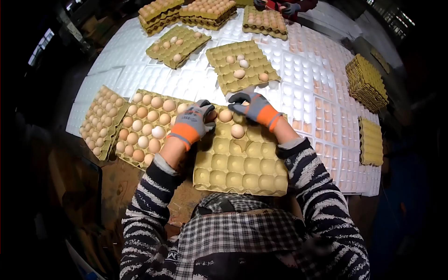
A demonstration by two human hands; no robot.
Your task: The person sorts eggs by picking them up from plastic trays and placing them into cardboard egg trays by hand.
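My left hand (193,122), in a grey and orange glove, is closed on an egg at the seam between a full egg tray (175,100) and a mostly bare tray (240,175). My right hand (255,108), gloved alike, bends its fingers over the far edge of the mostly bare tray; what they hold, if anything, is hidden. Between the hands, one egg (226,115) sits in the back row and another egg (237,131) lies just nearer to me. The front rows of this tray hold no eggs.
Beyond my hands lie two trays with a few eggs, one left (191,39) and one right (224,53). Egg stacks (207,10) stand at the back near a co-worker's gloved hand (290,8). Bare tray stacks (367,84) are at right. White plastic trays (298,70) cover the table.
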